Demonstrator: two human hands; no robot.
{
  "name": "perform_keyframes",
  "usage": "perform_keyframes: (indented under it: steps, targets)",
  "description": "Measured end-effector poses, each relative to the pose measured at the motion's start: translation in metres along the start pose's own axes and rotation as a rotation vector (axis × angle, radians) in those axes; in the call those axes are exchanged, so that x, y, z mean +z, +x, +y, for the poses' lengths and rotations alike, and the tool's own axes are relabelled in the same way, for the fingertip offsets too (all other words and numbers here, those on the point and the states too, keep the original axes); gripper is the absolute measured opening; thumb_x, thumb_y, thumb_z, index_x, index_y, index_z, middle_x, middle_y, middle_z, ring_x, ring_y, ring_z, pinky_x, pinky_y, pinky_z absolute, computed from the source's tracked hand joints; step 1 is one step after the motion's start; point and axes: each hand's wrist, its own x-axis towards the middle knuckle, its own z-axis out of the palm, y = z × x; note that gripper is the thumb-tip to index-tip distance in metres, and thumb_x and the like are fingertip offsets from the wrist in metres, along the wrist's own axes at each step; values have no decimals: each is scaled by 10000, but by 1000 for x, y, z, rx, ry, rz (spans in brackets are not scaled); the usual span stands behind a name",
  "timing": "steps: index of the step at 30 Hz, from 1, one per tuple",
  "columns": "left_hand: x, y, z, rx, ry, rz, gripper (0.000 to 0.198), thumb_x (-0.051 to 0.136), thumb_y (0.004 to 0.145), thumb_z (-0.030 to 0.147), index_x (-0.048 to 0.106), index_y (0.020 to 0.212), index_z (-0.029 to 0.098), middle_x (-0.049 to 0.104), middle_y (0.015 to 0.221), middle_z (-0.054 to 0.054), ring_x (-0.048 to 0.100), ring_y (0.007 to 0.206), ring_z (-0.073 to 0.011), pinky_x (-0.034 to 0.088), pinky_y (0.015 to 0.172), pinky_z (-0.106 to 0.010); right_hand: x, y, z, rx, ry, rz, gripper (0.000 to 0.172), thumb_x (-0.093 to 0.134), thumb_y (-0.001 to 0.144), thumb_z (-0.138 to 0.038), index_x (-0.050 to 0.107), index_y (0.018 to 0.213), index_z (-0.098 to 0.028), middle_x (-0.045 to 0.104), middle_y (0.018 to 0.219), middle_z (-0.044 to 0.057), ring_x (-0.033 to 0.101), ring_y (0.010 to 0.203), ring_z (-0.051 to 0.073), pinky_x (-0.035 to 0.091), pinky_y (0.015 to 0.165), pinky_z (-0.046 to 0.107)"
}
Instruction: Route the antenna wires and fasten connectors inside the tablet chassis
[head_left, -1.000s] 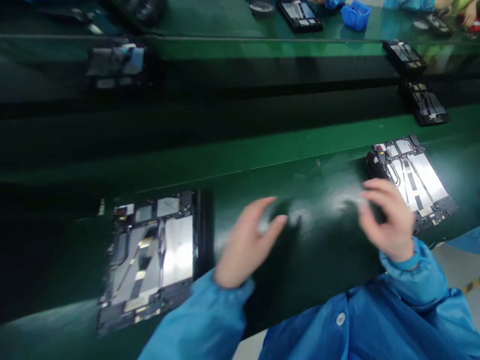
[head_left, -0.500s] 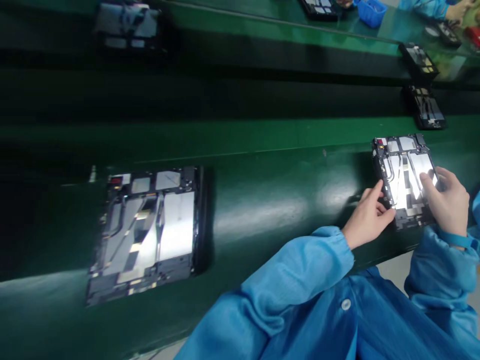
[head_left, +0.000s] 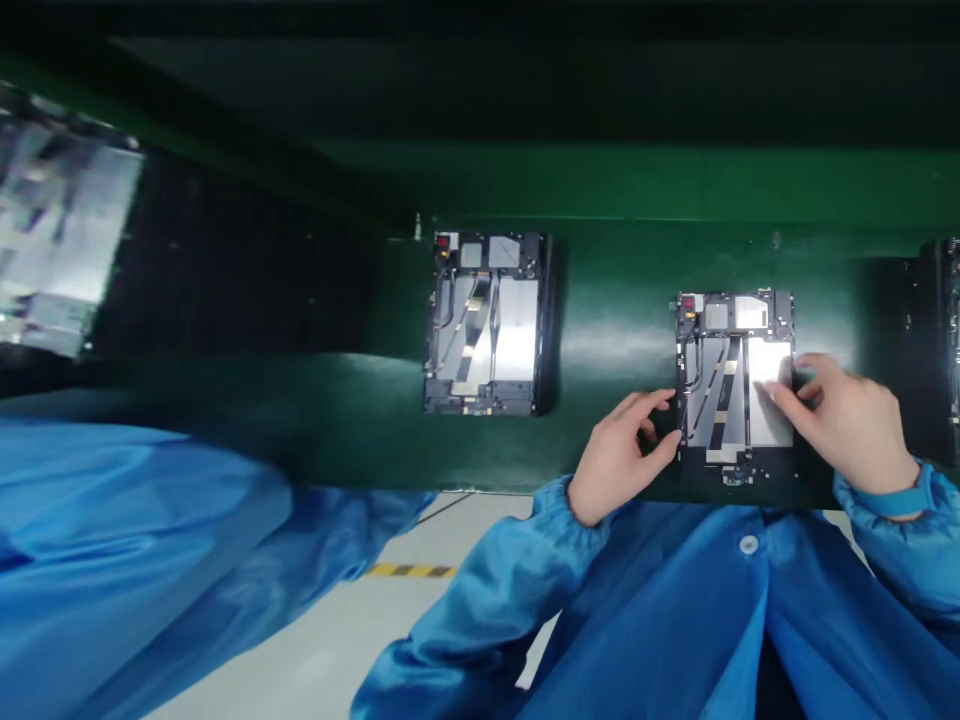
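An opened tablet [head_left: 731,385] with silver plates and flat cables lies on the green conveyor belt [head_left: 615,330] in front of me. My left hand [head_left: 622,460] rests against its left edge, fingers curled and touching the frame. My right hand [head_left: 847,420] lies on its right side, fingertips pressing on the silver plate. Both arms wear blue sleeves. A second opened tablet [head_left: 486,322] lies on the belt to the left, untouched.
A blurred third tablet [head_left: 60,250] sits at the far left. Another dark unit [head_left: 949,340] shows at the right edge. A neighbouring person's blue sleeve [head_left: 135,540] fills the lower left. Grey floor with a yellow stripe [head_left: 409,570] lies below the belt edge.
My view has swung to the right and straightened, so the tablets now sit further left in view. Both hands went from hovering over bare belt to resting on the right tablet.
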Motion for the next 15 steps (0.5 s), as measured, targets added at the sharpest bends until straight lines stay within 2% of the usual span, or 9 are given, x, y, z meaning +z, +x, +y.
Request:
perform_keyframes:
  steps: [2,3,5,6,8,10,12,15]
  targets:
    - [3,9,13,38,236,120,361,583,926,290,700,1250,184,714,1025,-63,653,736,-148,564,714,-301,-1,26,-5,-29,38,94,356,583,953,-522,705,1051,-202,764,852,80,694,792,273,494,703,373]
    - [6,16,22,44,350,152,315,560,946,295,722,1191,180,726,995,-69,677,773,-175,564,746,-323,0,41,-9,-57,58,147,341,573,961,-496,706,1040,-192,770,966,111,689,907,295,506,790,406]
    - [12,32,43,13,552,154,284,513,979,303,740,1083,168,741,981,-95,719,857,-236,557,750,-350,6,69,-22,-68,80,204,369,550,978,-481,703,1101,-168,735,1156,159,645,1078,335,482,915,462]
    - [16,40,54,-19,634,135,285,498,987,298,736,1053,156,745,996,-115,732,892,-264,553,733,-355,10,82,-30,-53,82,200,405,539,986,-504,703,1112,-155,718,1181,178,627,1111,353,464,944,484]
    - [21,54,73,-90,747,84,280,482,989,263,714,1054,122,744,1036,-156,745,921,-297,544,701,-354,19,101,-45,-15,76,142,485,502,1003,-564,720,1052,-134,709,1122,200,617,1110,377,434,965,521]
    - [24,63,85,-133,801,37,278,464,979,199,686,1100,83,740,1065,-190,753,934,-306,539,691,-343,28,112,-58,-13,80,95,488,504,1009,-559,735,962,-132,710,1051,198,621,1079,377,417,969,538]
    - [24,68,90,-142,823,-1,293,432,969,144,671,1117,62,742,1065,-202,759,939,-303,536,693,-332,34,117,-64,-66,124,91,361,558,994,-453,745,915,-154,723,1025,175,627,1043,353,413,969,529]
    - [19,66,85,-130,831,-40,295,425,953,132,680,1091,78,754,1029,-190,765,916,-306,534,684,-335,38,120,-63,-152,221,107,162,611,923,-274,747,873,-203,747,1000,119,631,983,311,416,959,491]
